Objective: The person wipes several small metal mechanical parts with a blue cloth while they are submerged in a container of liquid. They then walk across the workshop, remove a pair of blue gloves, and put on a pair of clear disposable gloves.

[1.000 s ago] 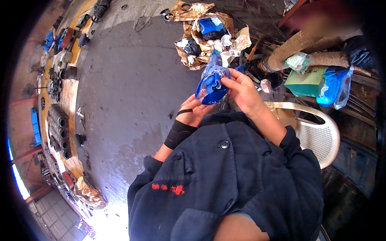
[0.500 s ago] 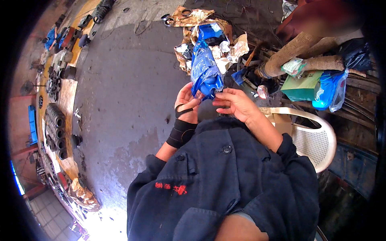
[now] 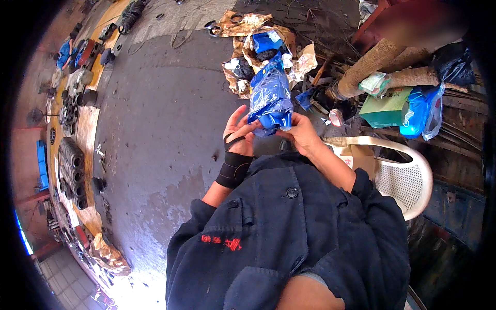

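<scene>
A shiny blue plastic bag [image 3: 269, 95] is held up in front of my chest, its near end bunched, with rounded blue shapes showing inside. My left hand [image 3: 239, 133], with a black wrap around wrist and thumb, pinches the bag's near left edge; some of its fingers stretch upward. At the near right edge, my right hand [image 3: 304, 135] grips the plastic between thumb and fingers. Beyond the bag, crumpled brown paper [image 3: 248, 23] lies on the ground with dark lumps and blue plastic scraps on it.
A white plastic chair [image 3: 405, 183] stands to my right beside a cardboard box [image 3: 363, 159]. Further right are thick wooden poles [image 3: 369, 64], a green box [image 3: 385, 109] and a bright blue bundle [image 3: 415, 116]. Dark rings [image 3: 76, 175] line the left. A person [image 3: 64, 53] is far left.
The bag has turned and shifted slightly right, showing a broader side. My right hand has moved in closer, its fingers now gathered at the bag's edge.
</scene>
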Demonstrator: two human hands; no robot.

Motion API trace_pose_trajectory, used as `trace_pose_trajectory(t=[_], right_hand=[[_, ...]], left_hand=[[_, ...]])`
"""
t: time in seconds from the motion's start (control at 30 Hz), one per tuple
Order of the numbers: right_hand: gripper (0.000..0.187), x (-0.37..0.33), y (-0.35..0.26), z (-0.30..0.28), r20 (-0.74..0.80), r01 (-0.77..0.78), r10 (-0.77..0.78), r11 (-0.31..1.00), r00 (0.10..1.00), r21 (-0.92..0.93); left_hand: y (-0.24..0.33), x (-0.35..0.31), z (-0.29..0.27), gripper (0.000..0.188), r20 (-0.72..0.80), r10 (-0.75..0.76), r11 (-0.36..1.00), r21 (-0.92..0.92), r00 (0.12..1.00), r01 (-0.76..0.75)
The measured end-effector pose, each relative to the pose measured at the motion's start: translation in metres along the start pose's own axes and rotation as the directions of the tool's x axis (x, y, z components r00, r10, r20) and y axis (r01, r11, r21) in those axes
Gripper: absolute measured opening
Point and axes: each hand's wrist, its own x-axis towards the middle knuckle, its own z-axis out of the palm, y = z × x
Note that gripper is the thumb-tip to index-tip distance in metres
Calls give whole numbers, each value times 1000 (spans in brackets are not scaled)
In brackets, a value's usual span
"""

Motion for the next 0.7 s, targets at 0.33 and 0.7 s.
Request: trace_pose_trajectory(t=[0.33,0.7], right_hand=[[28,-7,-16,-4,155,-182,147,952,977,247],[27,7,-3,9,131,180,-150,948,980,-262]], left_hand=[[1,1,0,57,59,-8,1000,-9,998,9],[0,13,3,50,58,2,993,-115,998,5]])
